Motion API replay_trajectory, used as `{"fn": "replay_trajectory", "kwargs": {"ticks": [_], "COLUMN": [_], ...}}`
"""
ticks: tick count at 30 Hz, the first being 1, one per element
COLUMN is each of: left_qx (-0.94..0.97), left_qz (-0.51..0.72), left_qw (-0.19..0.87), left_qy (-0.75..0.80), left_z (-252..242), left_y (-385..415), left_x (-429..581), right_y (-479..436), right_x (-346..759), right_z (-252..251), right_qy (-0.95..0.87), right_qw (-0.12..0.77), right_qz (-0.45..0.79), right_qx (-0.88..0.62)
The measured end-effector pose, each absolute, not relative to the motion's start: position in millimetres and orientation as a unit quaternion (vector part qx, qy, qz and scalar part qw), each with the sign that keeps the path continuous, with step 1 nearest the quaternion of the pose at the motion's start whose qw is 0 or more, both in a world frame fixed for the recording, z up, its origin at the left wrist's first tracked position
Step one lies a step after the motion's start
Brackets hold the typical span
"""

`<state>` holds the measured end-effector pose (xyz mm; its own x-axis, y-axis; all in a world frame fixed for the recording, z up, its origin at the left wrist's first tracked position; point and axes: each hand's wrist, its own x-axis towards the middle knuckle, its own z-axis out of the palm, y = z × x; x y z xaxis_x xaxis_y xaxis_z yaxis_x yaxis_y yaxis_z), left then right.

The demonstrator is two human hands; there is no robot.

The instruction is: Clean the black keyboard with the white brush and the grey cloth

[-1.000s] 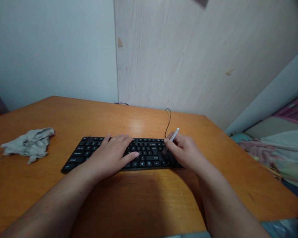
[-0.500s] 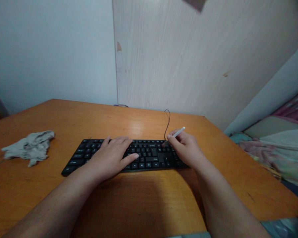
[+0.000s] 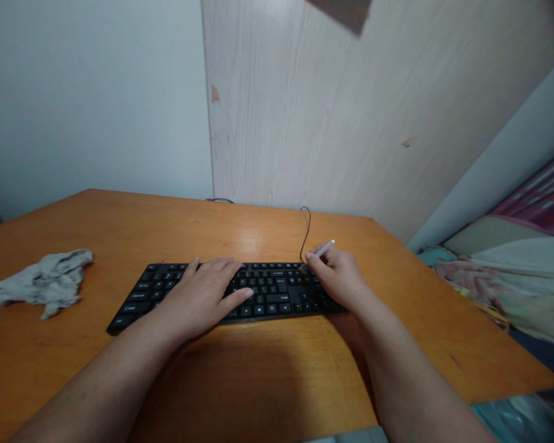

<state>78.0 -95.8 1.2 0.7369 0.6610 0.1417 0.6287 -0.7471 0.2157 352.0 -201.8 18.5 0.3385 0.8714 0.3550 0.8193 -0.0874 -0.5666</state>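
A black keyboard (image 3: pixel 277 298) lies on the wooden desk in front of me. My left hand (image 3: pixel 207 292) rests flat on its left-middle part, with the fingers stretched and the thumb out to the side, covering many keys. Over the right part of the keys, my right hand (image 3: pixel 336 277) pinches a slim white-handled brush (image 3: pixel 325 248). The handle slants up and to the right. The brush's dark tip points down at the upper row of keys, small and partly blurred.
A crumpled grey cloth (image 3: pixel 46 283) lies on the left of the desk (image 3: pixel 258 381). The keyboard's thin black cable (image 3: pixel 308 227) runs back toward the wall panel (image 3: pixel 295 123). Bedding (image 3: pixel 517 277) is piled beyond the desk's right edge.
The view has shifted slightly, moving everything a little left. My right hand stays over the same keys, with the brush handle showing shorter. My left hand keeps its place on the keyboard.
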Motion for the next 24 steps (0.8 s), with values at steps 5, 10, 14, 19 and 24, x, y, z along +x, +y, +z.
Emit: {"fn": "replay_trajectory", "kwargs": {"ticks": [5,10,14,19,24], "left_qx": [0.93,0.93,0.931,0.931,0.931], "left_qz": [0.099,0.097,0.093,0.096,0.09], "left_qw": [0.072,0.072,0.067,0.057,0.055], "left_qy": [0.347,0.347,0.345,0.348,0.349], "left_z": [0,2,2,-1,0], "left_y": [-95,-95,-95,-93,-94], "left_x": [79,80,79,80,81], "right_y": [-207,-214,-220,-224,-225], "right_x": [351,348,347,345,343], "right_z": [26,35,42,47,45], "right_qy": [-0.591,-0.605,-0.625,-0.639,-0.621], "right_qw": [0.315,0.318,0.287,0.265,0.299], "right_qz": [0.043,0.087,0.131,0.186,0.267], "right_qx": [-0.742,-0.725,-0.714,-0.698,-0.674]}}
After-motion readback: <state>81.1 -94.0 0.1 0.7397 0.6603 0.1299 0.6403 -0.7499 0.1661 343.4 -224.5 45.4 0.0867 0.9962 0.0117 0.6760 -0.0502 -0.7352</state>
